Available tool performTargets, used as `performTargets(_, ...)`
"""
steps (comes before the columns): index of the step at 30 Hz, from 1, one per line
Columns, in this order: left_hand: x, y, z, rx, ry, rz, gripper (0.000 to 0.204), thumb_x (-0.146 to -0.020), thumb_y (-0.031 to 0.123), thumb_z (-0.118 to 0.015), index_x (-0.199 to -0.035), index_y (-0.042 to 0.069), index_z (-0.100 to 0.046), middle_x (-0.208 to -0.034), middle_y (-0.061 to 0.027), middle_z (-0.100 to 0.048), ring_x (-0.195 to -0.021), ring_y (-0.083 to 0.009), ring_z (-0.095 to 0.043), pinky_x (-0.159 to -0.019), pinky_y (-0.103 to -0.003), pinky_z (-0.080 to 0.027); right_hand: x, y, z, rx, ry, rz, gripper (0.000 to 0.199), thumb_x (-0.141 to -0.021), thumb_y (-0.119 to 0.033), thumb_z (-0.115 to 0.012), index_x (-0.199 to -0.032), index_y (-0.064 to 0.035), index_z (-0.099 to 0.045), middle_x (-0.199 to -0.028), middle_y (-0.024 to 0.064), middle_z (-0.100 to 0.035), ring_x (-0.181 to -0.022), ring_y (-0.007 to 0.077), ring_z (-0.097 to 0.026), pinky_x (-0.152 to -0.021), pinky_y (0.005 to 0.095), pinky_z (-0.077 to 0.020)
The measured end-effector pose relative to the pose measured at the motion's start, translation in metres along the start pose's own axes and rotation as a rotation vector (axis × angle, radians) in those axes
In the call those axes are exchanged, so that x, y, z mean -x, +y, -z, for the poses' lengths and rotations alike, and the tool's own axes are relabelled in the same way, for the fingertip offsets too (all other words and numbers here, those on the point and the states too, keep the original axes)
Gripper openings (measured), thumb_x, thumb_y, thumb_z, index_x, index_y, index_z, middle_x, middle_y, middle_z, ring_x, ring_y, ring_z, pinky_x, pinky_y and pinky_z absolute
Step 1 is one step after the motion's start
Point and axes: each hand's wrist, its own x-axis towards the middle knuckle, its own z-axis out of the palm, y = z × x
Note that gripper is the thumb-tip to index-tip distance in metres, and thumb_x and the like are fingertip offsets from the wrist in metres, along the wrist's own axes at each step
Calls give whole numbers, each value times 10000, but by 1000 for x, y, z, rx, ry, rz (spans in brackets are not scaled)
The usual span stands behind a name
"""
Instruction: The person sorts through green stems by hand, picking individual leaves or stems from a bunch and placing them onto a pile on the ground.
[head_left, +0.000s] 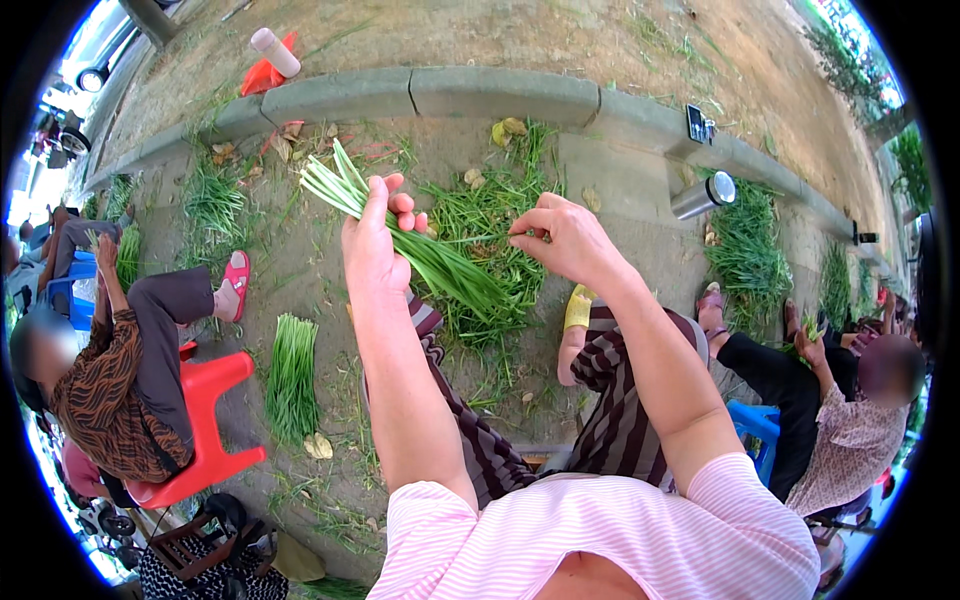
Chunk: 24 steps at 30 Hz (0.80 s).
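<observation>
My left hand is wrapped round a bunch of garlic chives, its pale stem ends pointing up and left and its green leaves hanging to the right. At the right of the bunch, my right hand pinches one thin green blade that stretches across from the bunch. Below both hands a loose heap of chive leaves and trimmings lies on the ground between my feet. A neat chive bundle lies flat to the left of my left forearm.
A concrete kerb crosses ahead, with a phone on it. A steel tumbler stands nearby at right; a pink bottle lies beyond. People sit on both sides, one on a red stool. More green piles lie around.
</observation>
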Motion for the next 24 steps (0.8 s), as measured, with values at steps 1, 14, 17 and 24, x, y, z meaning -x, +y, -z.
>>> performTargets(1,-1,0,1,3,2,-3,295,-967,285,-601,-1068,7,-609,-745,-12,-566,-586,-90,-492,-619,-300,-484,-1,-1,1,-7,-18,-17,175,-832,-218,-692,-916,-68,-721,-879,117,-617,-831,297,-626,-744,386,-501)
performTargets(14,-6,0,7,108,22,-79,367,-1001,361,-520,-1085,14,-603,-729,12,-501,-596,-90,-446,-625,-292,-474,-5,-5,0,-515,13,-262,182,-883,-199,-660,-891,-22,-703,-732,-19,-622,-644,65,-520,-583,238,-426)
performTargets(17,-6,-2,5,167,3,-80,353,-1014,345,-494,-1084,14,-595,-730,16,-487,-596,-86,-435,-628,-282,-466,-8,-2,-1,-753,23,-396,169,-894,-218,-642,-869,-64,-708,-739,-60,-610,-621,15,-480,-569,187,-390)
performTargets(24,-7,0,9,334,34,-149,347,-1035,325,-443,-1096,8,-571,-729,12,-460,-609,-94,-405,-632,-278,-456,-12,9,5,-1117,238,-635,156,-911,-225,-632,-860,-90,-691,-713,-68,-564,-608,17,-493,-570,179,-408)
